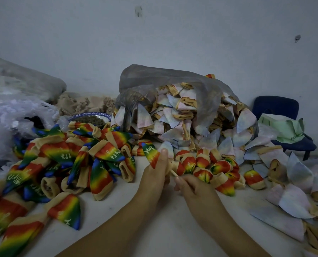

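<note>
Left grip: the left grip (154, 175) curls round the rainbow sock (151, 154), with the thumb lying straight up along it.
Right grip: the right grip (193, 184) pinches a thin stick (173, 173) between thumb and fingertips. We see the stick's far end run into the sock's beige cuff.
Rainbow sock: it stands up out of the left grip. Its printed tip is above the thumb and its cuff sits between the two grips, just over the table (173, 230).
Grips together: we see them nearly touching, with the right just beside the left.
Left of the grips: a loose heap of flat rainbow socks (71, 160) spreads over the table.
Right of the grips: a cluster of rolled rainbow socks (206, 164) lies just past the right grip.
Beyond the grips: a grey plastic bag (173, 84) spills pale socks (182, 115) towards them.
Far left: a blue-rimmed bowl (91, 118) sits behind the heap, with clear plastic bags (10, 112) further out.
Far right: a blue chair (276, 108) carries green paper (284, 127), well apart from both grips.
</note>
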Motion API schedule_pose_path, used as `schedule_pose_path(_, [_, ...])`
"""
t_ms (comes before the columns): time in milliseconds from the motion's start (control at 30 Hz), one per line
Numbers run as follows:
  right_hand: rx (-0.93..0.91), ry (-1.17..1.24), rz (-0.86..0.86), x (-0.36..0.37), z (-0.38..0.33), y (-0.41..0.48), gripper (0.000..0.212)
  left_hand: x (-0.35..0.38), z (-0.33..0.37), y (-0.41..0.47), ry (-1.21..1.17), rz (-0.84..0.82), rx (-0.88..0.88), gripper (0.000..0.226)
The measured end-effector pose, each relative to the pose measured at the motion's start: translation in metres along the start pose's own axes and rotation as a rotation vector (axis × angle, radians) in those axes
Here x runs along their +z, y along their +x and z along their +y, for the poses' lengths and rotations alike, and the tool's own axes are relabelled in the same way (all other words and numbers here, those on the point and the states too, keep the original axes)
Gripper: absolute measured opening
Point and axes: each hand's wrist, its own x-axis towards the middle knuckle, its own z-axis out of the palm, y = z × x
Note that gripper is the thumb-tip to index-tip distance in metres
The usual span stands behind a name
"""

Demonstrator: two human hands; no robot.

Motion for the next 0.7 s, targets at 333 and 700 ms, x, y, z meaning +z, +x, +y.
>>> schedule_pose_path(333, [0.056, 0.002, 0.036, -0.010, 0.010, 0.001, 0.023, -0.012, -0.005, 0.011, -0.184, 0.007, -0.072, 0.041])
schedule_pose_path(700, [-0.016, -0.151, 0.129, -0.023, 0.014, 0.005, 0.022, -0.019, -0.012, 0.019, -0.240, -0.035, -0.017, 0.035])
